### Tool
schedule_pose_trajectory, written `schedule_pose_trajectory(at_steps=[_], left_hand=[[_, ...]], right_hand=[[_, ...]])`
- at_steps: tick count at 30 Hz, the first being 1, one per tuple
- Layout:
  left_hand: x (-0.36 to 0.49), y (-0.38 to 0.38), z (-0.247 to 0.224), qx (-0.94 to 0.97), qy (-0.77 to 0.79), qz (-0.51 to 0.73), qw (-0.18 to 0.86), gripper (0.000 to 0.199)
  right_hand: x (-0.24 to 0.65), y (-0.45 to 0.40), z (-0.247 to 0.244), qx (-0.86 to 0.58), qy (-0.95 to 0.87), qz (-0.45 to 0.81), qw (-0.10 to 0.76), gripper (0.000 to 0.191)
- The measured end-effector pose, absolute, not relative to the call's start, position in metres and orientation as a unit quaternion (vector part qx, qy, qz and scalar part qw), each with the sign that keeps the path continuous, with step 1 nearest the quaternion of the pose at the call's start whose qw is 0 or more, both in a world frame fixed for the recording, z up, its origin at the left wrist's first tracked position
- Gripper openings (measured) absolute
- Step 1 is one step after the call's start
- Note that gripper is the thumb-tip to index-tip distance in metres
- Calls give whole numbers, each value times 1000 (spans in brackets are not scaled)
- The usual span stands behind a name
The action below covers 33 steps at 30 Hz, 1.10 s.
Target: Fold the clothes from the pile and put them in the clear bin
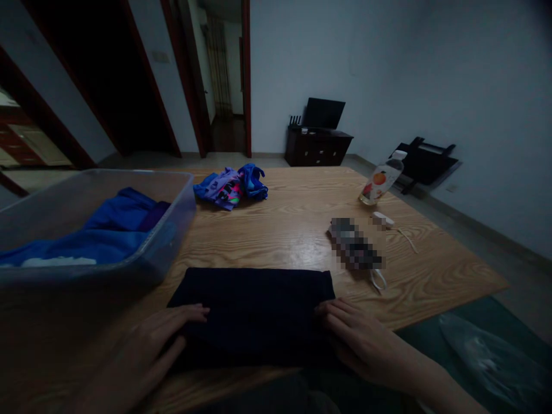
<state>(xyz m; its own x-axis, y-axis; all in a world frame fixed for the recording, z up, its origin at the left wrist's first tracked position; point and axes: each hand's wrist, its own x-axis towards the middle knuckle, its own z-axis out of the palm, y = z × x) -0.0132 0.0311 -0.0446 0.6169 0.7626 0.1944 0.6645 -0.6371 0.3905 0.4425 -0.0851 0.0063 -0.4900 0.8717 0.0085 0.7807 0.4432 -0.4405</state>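
Observation:
A dark, nearly black folded piece of clothing [254, 316] lies flat as a wide rectangle at the near edge of the wooden table. My left hand [150, 339] rests on its left side, fingers stretched over the fabric and the thumb apart. On the right side, my right hand [357, 333] lies with its fingertips on the cloth's edge, the fingers lightly bent; its thumb is partly in shadow. Neither hand visibly pinches the fabric. To the left stands a clear plastic bin [185, 213] with blue clothing [112, 224] inside.
Crumpled purple and blue clothes [228, 187] lie toward the table's [284, 230] far edge. At right are a bottle [382, 181] with a fruit label, a small white device [383, 219] with a cord, and a blurred-out item [356, 244] with a strap. Clear plastic [487, 356] lies below, right.

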Motion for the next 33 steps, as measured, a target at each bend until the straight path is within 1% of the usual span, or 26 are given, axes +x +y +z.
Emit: schedule_pose_trajectory(at_steps=[2, 3, 5, 6, 7, 8, 10, 11, 12, 16, 18, 20, 21, 24, 27, 28, 30, 33], left_hand=[[-5, 36, -29, 868, 437, 173, 159, 37], [-1, 38, -22, 859, 454, 163, 170, 38], [6, 43, -9, 848, 473, 139, 195, 40], [7, 45, -5, 846, 474, 129, 207, 41], [7, 46, -3, 845, 473, 122, 217, 41], [7, 47, -2, 845, 471, 113, 225, 41], [3, 46, -3, 845, 471, 107, 228, 41], [0, 45, -6, 845, 473, 108, 225, 41], [-3, 43, -9, 845, 474, 111, 221, 41], [-19, 37, -27, 855, 461, 117, 206, 40], [-28, 35, -36, 862, 450, 120, 200, 39], [-35, 36, -41, 863, 448, 123, 198, 39], [-37, 36, -41, 861, 452, 124, 199, 39], [-32, 40, -27, 847, 471, 128, 211, 40], [-11, 48, 4, 820, 504, 152, 222, 43], [-2, 52, 15, 811, 520, 162, 216, 44], [16, 61, 35, 803, 547, 173, 162, 48], [35, 79, 58, 812, 566, 138, 35, 53]], right_hand=[[446, -81, 10, -509, -828, 194, 131, 36], [447, -79, 14, -511, -828, 190, 131, 31], [450, -78, 20, -495, -842, 181, 115, 22], [451, -79, 22, -481, -852, 180, 99, 23], [452, -80, 22, -468, -861, 183, 82, 33], [453, -83, 20, -458, -867, 187, 65, 50], [454, -91, 10, -449, -873, 184, 37, 89], [455, -96, 3, -451, -875, 174, 27, 100], [455, -101, -5, -456, -876, 158, 21, 100], [456, -112, -26, -454, -886, 88, 26, 76], [458, -113, -25, -446, -889, 93, 46, 62], [461, -112, -19, -450, -881, 123, 79, 45], [462, -109, -15, -457, -872, 142, 100, 39], [467, -97, -1, -488, -837, 184, 167, 36], [474, -74, 11, -537, -784, 206, 233, 24], [477, -64, 15, -551, -767, 208, 255, 22], [485, -39, 23, -574, -737, 196, 299, 26], [497, 0, 36, -590, -714, 158, 342, 33]])
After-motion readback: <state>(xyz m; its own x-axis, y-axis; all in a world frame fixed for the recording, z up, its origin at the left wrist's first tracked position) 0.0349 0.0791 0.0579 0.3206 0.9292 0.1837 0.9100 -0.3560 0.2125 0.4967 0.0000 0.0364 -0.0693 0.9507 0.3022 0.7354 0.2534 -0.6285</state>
